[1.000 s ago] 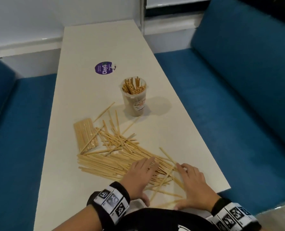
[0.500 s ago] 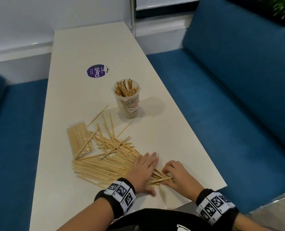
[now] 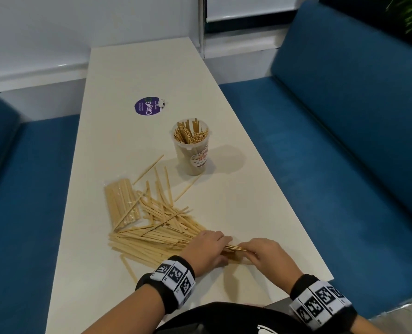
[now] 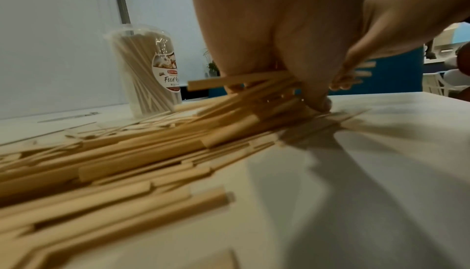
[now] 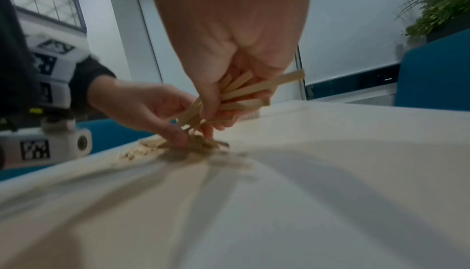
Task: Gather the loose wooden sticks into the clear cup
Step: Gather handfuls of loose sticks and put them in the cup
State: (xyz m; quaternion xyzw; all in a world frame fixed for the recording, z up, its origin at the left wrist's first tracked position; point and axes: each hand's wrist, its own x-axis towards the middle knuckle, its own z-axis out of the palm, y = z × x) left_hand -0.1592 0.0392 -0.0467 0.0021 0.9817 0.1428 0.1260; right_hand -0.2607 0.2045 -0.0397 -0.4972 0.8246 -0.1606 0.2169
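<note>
Near the table's (image 3: 260, 189) front edge, both hands, left hand (image 3: 206, 251) and right hand (image 3: 268, 255), clamp one bundle of wooden sticks (image 3: 236, 248), squaring its ends so it fits the clear cup (image 3: 192, 150).

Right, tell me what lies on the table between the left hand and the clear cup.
In the head view, the loose wooden sticks fan out from the left hand toward the clear cup; nearest the cup only a few strays lie on bare table.

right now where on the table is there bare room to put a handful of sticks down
Bare: the table to the right of the loose sticks, between the clear cup and the right hand; also beyond the purple sticker. Crowded: around the left hand and the bagged sticks.
</note>
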